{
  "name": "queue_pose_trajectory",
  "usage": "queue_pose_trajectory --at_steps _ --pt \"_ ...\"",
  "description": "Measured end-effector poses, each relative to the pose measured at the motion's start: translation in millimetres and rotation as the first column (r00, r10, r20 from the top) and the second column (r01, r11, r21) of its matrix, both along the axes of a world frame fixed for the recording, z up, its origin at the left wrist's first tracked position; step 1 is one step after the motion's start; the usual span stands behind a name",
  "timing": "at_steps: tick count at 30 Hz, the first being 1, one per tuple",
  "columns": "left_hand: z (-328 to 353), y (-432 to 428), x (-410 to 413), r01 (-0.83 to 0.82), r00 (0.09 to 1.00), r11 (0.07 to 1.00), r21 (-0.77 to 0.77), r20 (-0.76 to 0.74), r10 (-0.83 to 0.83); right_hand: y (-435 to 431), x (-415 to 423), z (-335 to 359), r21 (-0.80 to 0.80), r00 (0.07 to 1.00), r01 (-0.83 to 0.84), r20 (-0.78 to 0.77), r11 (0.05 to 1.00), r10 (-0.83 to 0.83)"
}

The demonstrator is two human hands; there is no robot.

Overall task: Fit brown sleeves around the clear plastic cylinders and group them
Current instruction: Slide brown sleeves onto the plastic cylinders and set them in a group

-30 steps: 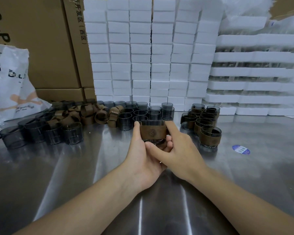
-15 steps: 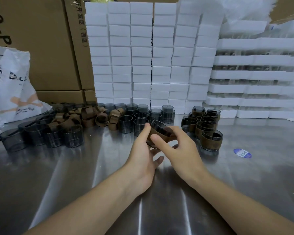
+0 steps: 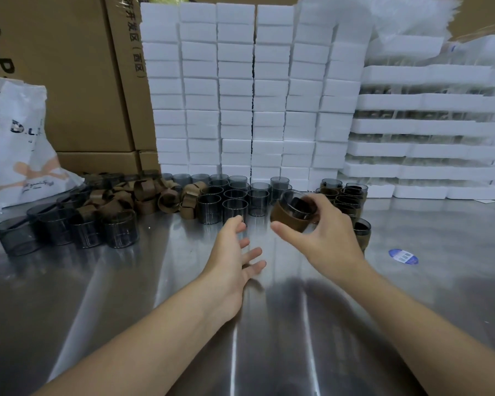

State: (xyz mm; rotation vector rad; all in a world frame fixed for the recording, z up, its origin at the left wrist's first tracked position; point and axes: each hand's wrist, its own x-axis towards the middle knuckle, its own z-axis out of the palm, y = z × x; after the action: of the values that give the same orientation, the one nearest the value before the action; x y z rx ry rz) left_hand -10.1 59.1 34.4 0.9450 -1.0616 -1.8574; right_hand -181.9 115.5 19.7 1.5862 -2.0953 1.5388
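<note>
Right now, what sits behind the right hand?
The finished group of sleeved cylinders stands behind the right hand, whose grip holds a tilted sleeved cylinder. The hand covers several of the group, so their count cannot be told.

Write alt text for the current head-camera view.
The right hand holds a tilted brown-sleeved cylinder above a steel table; the left hand hovers open beside it. Bare cylinders and loose sleeves lie behind left, sleeved cylinders behind right.

Dim, glare streaks on steel table (image 3: 126,281)
</note>
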Motion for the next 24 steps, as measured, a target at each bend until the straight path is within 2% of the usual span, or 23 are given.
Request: queue_pose_trajectory --at_steps 5,9,11,15,16,20,24 --pt "-3.4 -2.2 -0.1 0.002 1.000 1.000 -0.015 0.020 -0.002 5.1 -27.6 -12.9 0.202 0.959 0.174 -0.257 0.964 -0.120" --pt "-4.8 -5.1 -0.6 0.006 0.999 1.000 -0.026 0.041 -0.005 0.7 -27.3 -14.2 0.201 0.919 0.192 -0.380 0.961 -0.105" --pt "-5.6 -6.2 -0.4 0.010 0.999 1.000 -0.027 0.051 -0.008 -1.0 -24.8 -15.9 0.197 0.923 0.169 -0.375 0.966 -0.085" --pt "-7.0 -7.9 -0.4 0.013 0.999 1.000 -0.027 0.050 -0.011 -5.3 -22.1 -10.4 0.147 0.988 0.123 -0.114 0.982 -0.107" --pt "-7.3 -7.8 -0.4 0.014 0.999 1.000 -0.028 0.048 -0.012 -6.1 -23.5 -9.2 0.131 0.989 0.128 -0.096 0.983 -0.116" --pt "-7.8 -6.9 0.1 0.023 0.999 0.999 -0.041 0.044 -0.021 -4.7 -30.6 -11.4 0.164 0.947 0.211 -0.279 0.964 -0.159" --pt "-7.7 -6.9 -0.9 0.026 0.999 0.999 -0.040 0.041 -0.024 -8.8 -32.8 -9.6 0.177 0.939 0.260 -0.275 0.949 -0.206"
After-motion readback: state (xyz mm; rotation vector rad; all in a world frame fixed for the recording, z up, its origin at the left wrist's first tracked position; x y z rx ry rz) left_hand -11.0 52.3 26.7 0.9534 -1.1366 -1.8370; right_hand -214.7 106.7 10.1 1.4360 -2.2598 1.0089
